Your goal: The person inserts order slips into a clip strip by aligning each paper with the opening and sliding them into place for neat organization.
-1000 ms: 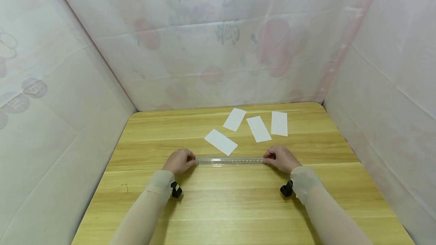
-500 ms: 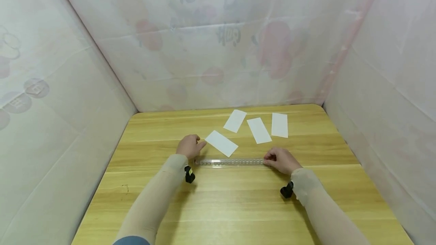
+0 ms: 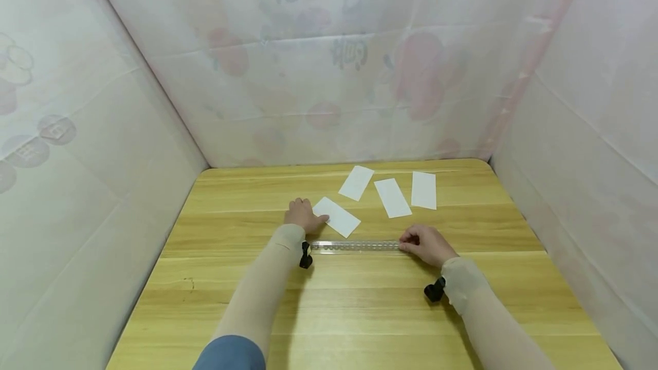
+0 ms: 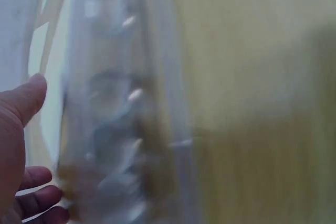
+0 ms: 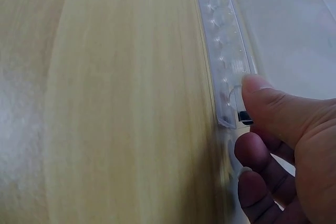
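Observation:
A long clear plastic strip with a row of rounded bumps lies across the table, left to right. My right hand pinches its right end between thumb and fingers; the thumb shows on that end in the right wrist view, beside a small black piece. My left hand is beyond the strip's left end, at the left edge of a blank white card. Thumb and fingers are spread apart in the left wrist view, where the blurred strip fills the near part. Whether the fingertips touch the card cannot be told.
Several more white cards lie behind: one at the back, one in the middle and one on the right. The wooden table is bounded by pale printed cloth walls at the back and sides.
My left hand has let go of the strip's left end and moved forward and right to the nearest card. My right hand keeps its pinch on the other end.

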